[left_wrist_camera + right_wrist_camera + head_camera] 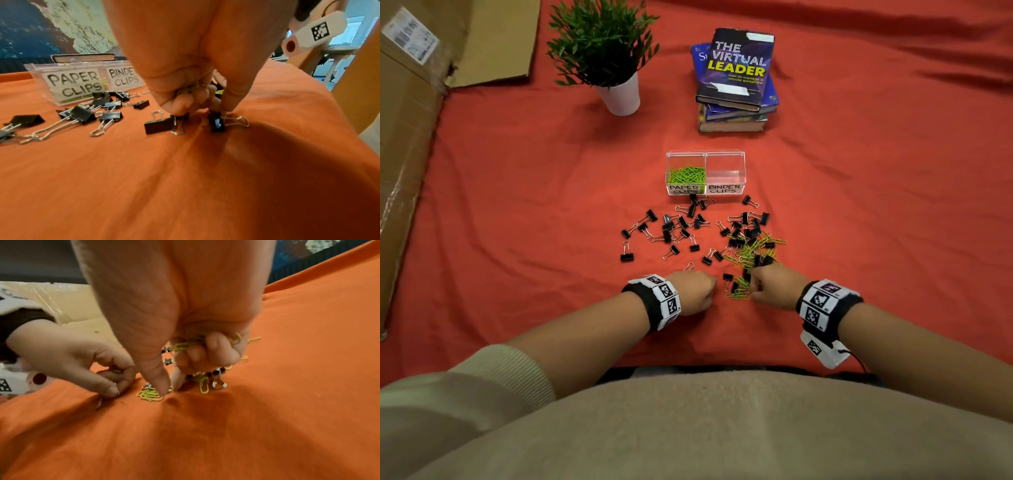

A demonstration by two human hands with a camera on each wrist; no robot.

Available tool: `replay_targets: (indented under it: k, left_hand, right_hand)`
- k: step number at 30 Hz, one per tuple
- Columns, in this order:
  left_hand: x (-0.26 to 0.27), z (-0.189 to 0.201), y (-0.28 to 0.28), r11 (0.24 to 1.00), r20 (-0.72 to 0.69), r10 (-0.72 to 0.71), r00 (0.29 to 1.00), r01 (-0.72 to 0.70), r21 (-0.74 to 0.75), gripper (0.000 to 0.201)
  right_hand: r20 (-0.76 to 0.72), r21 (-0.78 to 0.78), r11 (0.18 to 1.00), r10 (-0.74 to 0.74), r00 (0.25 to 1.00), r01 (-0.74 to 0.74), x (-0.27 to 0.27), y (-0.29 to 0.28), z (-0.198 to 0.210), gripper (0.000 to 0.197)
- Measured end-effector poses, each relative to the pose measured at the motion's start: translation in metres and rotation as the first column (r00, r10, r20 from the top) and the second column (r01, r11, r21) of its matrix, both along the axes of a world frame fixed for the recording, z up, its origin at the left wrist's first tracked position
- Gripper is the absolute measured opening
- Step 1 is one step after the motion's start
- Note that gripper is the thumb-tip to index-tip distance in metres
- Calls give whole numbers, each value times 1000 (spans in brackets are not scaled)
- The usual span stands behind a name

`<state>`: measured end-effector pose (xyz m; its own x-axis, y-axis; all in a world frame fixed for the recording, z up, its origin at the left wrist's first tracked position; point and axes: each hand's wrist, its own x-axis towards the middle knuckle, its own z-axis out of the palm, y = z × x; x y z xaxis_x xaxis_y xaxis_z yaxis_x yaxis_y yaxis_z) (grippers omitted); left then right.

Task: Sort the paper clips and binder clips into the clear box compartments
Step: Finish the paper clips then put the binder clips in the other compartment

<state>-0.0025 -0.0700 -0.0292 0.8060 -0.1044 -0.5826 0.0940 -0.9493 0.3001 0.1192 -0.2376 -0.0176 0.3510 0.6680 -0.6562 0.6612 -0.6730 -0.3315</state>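
The clear box (725, 153) stands mid-table; its left compartment, marked PAPER CLIPS (75, 83), holds green paper clips (686, 174), and the BINDER CLIPS side looks empty. Black binder clips (671, 229) lie scattered in front of it. To their right, loose green paper clips (753, 250) mix with more binder clips. My left hand (698, 289) (202, 110) is curled, with wire clips tucked in the palm, and pinches the handle of a binder clip (216, 123) on the cloth. My right hand (770, 284) (170, 387) holds a bunch of paper clips (185, 344) and pinches at a small heap of them (151, 395).
A potted plant (616, 61) and a stack of books (736, 78) stand behind the box. Cardboard (407, 120) runs along the left side. The orange cloth (876, 205) covers the table, and its front edge is close to my body.
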Motion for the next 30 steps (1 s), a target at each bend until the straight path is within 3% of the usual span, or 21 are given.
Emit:
replay_targets:
  k: [5, 10, 18, 20, 25, 30]
  left_hand:
    - [9, 10, 7, 934, 25, 293, 956, -281, -218, 9]
    - [25, 18, 10, 806, 4, 511, 859, -477, -351, 11]
    - [43, 13, -1, 606, -189, 625, 757, -623, -494, 30]
    - [46, 10, -10, 621, -184, 621, 762, -621, -479, 29]
    - [45, 2, -24, 811, -3, 493, 870, -460, -362, 17]
    - [41, 0, -19, 905, 24, 346, 938, -326, -275, 20]
  right_hand:
    - [94, 113, 992, -70, 993, 59, 1, 0, 2, 29]
    - [148, 61, 996, 53, 988, -63, -6, 3, 0, 55]
    - [75, 77, 997, 7, 997, -13, -18, 4, -10, 35]
    - [71, 96, 995, -18, 997, 11, -19, 3, -10, 31]
    - [50, 105, 994, -26, 998, 21, -18, 2, -10, 27]
    - [22, 93, 995, -42, 999, 40, -15, -3, -14, 25]
